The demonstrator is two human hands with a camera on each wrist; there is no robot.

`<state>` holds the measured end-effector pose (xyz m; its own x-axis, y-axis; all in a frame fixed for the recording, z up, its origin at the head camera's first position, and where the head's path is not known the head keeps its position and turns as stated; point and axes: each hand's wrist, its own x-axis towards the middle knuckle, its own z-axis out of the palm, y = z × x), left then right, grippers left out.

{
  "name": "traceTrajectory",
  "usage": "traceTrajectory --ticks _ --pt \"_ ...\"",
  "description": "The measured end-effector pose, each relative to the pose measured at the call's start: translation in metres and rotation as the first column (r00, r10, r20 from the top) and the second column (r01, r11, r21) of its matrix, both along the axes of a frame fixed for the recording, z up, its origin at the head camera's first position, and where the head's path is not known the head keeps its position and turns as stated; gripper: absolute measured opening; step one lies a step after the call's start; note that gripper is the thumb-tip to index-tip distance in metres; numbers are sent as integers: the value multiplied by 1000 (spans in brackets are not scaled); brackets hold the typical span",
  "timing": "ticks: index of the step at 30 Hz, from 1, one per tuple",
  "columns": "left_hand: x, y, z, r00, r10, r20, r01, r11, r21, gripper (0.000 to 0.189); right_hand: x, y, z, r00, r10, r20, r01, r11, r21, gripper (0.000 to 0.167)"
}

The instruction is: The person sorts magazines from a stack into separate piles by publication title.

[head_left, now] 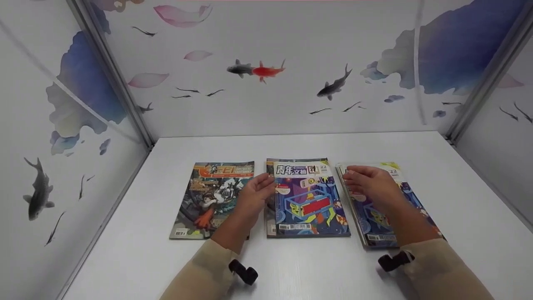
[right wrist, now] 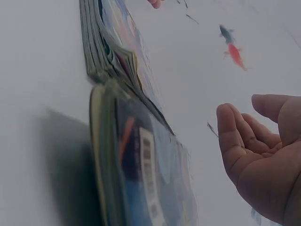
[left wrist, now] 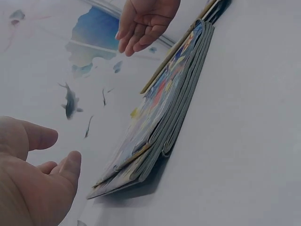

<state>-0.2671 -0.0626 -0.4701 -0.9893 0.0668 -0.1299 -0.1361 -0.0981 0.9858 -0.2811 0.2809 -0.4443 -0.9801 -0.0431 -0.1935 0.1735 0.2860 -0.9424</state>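
Three piles of magazines lie side by side on the white table. The left magazine [head_left: 187,223] has a dark comic-style cover with an orange title band. On the middle stack [head_left: 310,204], the top cover is purple and blue, with a greyer magazine jutting out under its left edge. The right stack [head_left: 370,225] bears a similar cover. My left hand [head_left: 253,200] hovers between the left and middle piles, fingers loosely bent and holding nothing. Over the right stack is my right hand [head_left: 372,187], also holding nothing; in the right wrist view its relaxed fingers [right wrist: 228,132] are apart from the magazines.
White panels with painted fish [head_left: 266,71] and blue washes wall the table [head_left: 137,216] at the back and both sides. Metal posts [head_left: 112,75] stand at the corners. A black wrist device [head_left: 243,271] sits at each beige sleeve [head_left: 204,266].
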Motion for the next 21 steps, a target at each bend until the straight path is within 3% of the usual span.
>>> traceTrajectory --ticks 9,21 --pt "-2 -7 -2 1000 8 24 -9 1000 25 59 2 -11 -2 1000 -8 -6 8 1000 -23 60" --pt "-2 -7 -9 998 -3 60 9 995 -99 58 1 -12 -19 1000 -6 30 6 1000 4 65"
